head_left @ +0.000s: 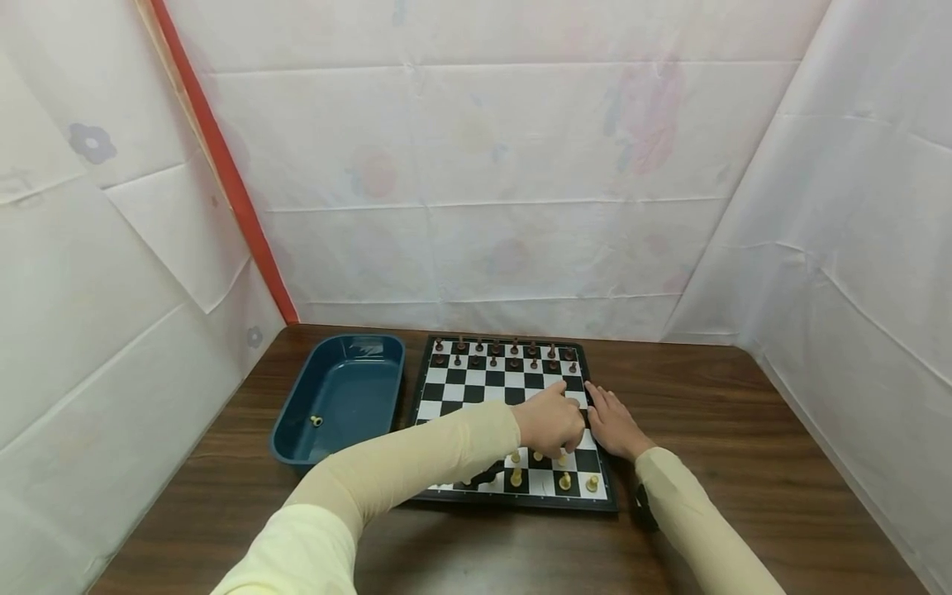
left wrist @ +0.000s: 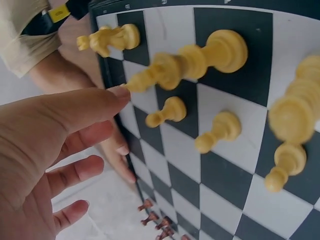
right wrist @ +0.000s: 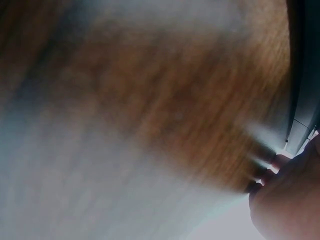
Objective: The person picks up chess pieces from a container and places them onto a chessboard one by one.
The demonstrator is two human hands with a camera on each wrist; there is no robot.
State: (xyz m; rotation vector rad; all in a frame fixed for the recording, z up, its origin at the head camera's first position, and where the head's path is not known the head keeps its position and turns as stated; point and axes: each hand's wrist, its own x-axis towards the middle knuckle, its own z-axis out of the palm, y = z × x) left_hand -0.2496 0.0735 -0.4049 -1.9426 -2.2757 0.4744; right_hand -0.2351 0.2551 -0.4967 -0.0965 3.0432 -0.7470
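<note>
Above the right part of a black-and-white chessboard (head_left: 515,501), my left hand (head_left: 550,417) reaches across with one finger extended. In the left wrist view its thumb (left wrist: 107,97) overlaps the tip of a tall yellow chess piece (left wrist: 227,51) that stands on a dark square; the other fingers are spread and hold nothing. Close by stand yellow pawns (left wrist: 172,109) and a carved yellow piece (left wrist: 107,40) near the board's corner. My right hand (head_left: 616,423) rests along the board's right edge, fingers straight. In the right wrist view that hand (right wrist: 292,200) shows only partly beside blurred wood.
Dark red chess pieces (head_left: 496,347) stand in two rows on the board's far side. A blue tray (head_left: 338,345) lies left of the board with a small yellow piece (head_left: 316,421) inside. White sheeting (head_left: 483,248) hangs behind the brown wooden table (head_left: 699,388).
</note>
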